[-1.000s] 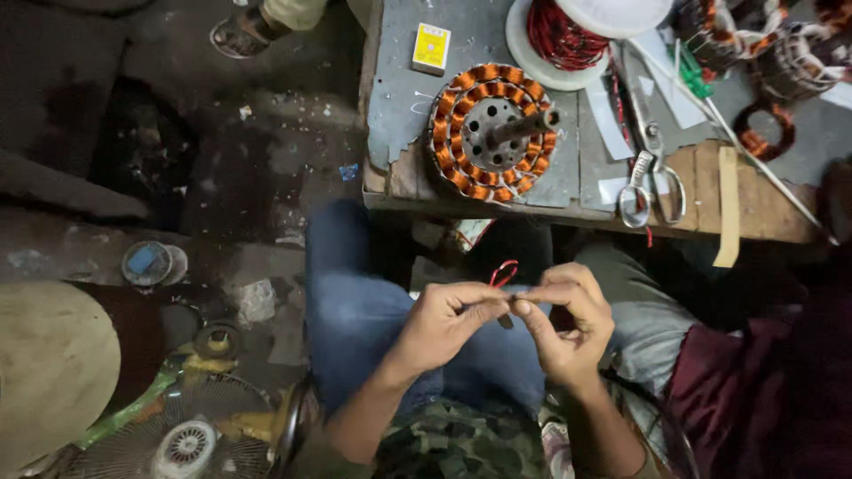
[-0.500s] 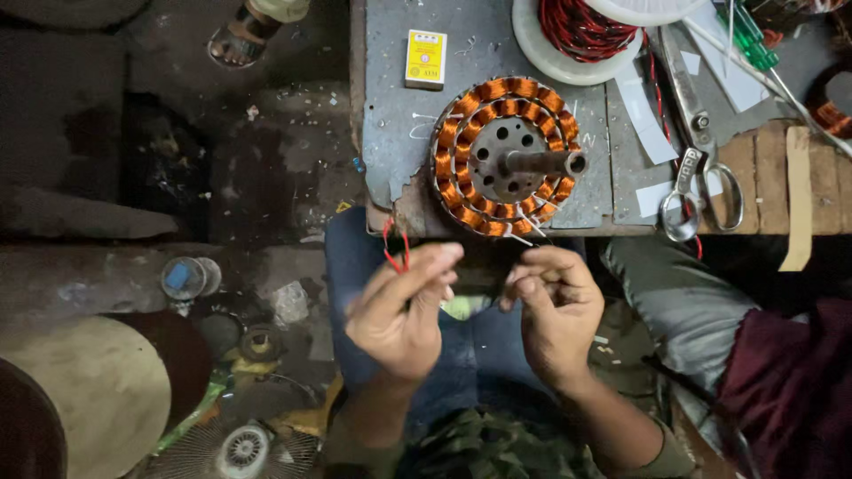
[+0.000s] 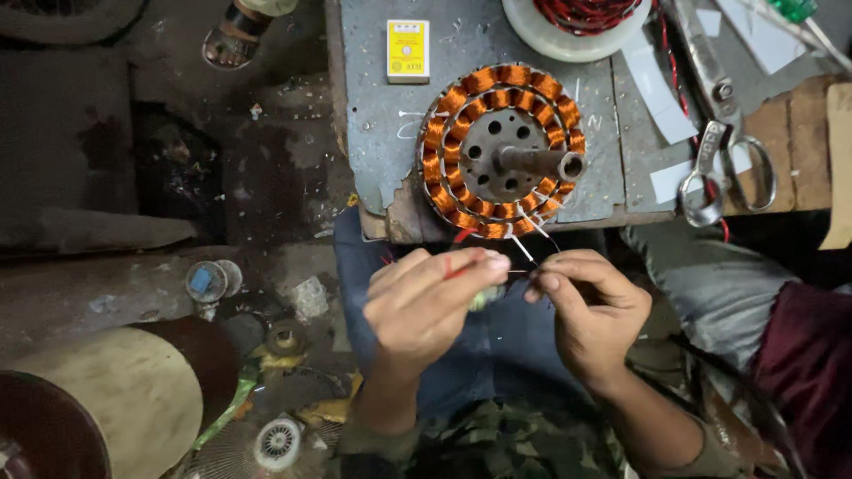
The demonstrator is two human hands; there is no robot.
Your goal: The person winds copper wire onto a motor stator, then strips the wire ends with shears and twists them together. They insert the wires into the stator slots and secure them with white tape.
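While both hands work close together just below the worktop (image 3: 390,133) edge, the left hand (image 3: 432,302) pinches a short red wire (image 3: 458,266) between thumb and fingertips, fingers curled narrow around it. The right hand (image 3: 593,312) pinches a thin wire lead (image 3: 531,250) between thumb and index finger, fingers likewise closed tight. That thin lead runs up from the fingertips to the lower rim of the stator (image 3: 501,151), a round metal core ringed with 2 circles of orange copper coils and a steel shaft (image 3: 535,162) sticking out of its middle. The stator lies at the front edge of the grey worktop, just above the hands, partly overhanging the edge. Behind it on the left lies a small yellow box (image 3: 408,51). A white spool of red wire (image 3: 581,22) sits at the top edge. Scissors (image 3: 723,133) lie to the right of the stator, near white paper strips (image 3: 661,98). The hands hover over the person's blue-trousered lap. On the floor to the left sit a large round drum (image 3: 115,399), a small round tin (image 3: 207,281) and a small fan rotor (image 3: 278,442). A sandalled foot (image 3: 235,31) of another person shows at top left. A dark red sleeve (image 3: 803,372) shows at the right edge.
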